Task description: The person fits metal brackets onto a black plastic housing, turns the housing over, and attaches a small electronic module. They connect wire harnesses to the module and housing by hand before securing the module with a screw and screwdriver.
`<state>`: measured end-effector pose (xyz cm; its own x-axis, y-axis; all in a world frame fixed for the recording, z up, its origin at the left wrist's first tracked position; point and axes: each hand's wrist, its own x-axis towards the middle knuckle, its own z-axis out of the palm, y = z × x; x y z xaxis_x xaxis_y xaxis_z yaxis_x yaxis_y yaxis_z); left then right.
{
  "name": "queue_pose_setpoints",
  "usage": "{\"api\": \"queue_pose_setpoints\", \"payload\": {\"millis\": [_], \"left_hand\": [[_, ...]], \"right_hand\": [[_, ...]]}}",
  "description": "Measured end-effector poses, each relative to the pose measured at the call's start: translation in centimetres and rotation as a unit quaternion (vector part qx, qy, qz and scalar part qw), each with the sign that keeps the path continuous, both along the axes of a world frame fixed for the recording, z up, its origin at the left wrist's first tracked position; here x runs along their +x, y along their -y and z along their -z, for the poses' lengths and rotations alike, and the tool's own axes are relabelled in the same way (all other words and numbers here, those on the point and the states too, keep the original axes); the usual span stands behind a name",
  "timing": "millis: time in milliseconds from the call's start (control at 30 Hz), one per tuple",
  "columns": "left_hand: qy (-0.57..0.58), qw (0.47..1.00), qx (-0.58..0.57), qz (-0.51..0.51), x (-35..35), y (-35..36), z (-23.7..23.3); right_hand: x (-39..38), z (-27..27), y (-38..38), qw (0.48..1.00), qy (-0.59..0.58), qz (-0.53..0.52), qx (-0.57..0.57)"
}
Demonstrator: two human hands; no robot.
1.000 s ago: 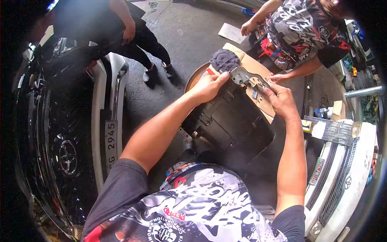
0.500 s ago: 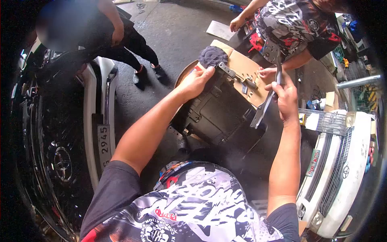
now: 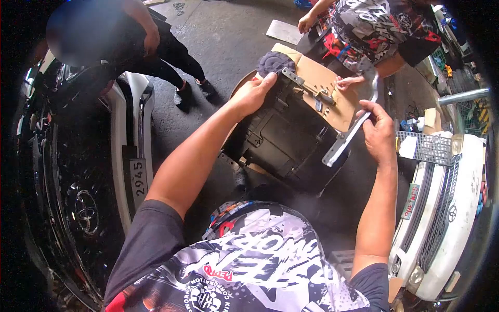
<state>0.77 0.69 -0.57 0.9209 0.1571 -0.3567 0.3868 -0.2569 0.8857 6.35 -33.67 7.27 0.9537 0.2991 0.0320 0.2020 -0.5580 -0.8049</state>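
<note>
My right hand [image 3: 379, 131] is closed on a long bent metal bracket [image 3: 347, 139], which slants over the right corner of a black plastic part [image 3: 283, 132]. My left hand [image 3: 254, 95] rests at that part's far left edge, thumb stretched forward and fingers curled out of sight; whatever it grips is hidden. Just past the thumb are a bunched dark cloth [image 3: 275, 62] and a short metal bracket [image 3: 292, 76]. A sheet of cardboard [image 3: 312, 78] lies there too, carrying several small bolts and a metal fitting [image 3: 326, 97].
A co-worker's hand [image 3: 349, 83] reaches to the cardboard's right edge. Another person [image 3: 161, 47] stands at the upper left. A dark car [image 3: 83, 208] is on my left; a white car front bumper [image 3: 442, 218] and wire basket [image 3: 431, 148] are on my right.
My right hand has shifted right with the long bracket, which has turned to a flatter slant. The left hand stays at nearly the same place. The co-worker's torso has shifted slightly.
</note>
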Motion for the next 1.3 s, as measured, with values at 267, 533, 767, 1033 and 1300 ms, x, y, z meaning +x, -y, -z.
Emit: {"api": "queue_pose_setpoints", "payload": {"millis": [267,533,767,1033,1300], "left_hand": [[-0.044,0.998,-0.024,-0.029,1.9,-1.1,0.3],[-0.077,0.994,-0.042,-0.068,4.1,-2.8,1.4],[-0.084,0.994,-0.015,-0.065,5.7,-3.2,2.3],[-0.085,0.995,-0.007,-0.054,7.1,-2.7,2.7],[-0.095,0.994,-0.013,-0.058,8.5,-2.0,1.7]], "right_hand": [[-2.1,-3.0,2.3,0.96,0.169,0.013,-0.223],[-4.7,-4.0,2.9,0.918,0.244,-0.009,-0.312],[-6.6,-3.8,1.7,0.946,0.209,-0.025,-0.246],[-7.6,-3.6,1.4,0.947,0.223,-0.063,-0.222],[-7.1,2.2,1.4,0.976,-0.195,-0.073,0.06]]}}
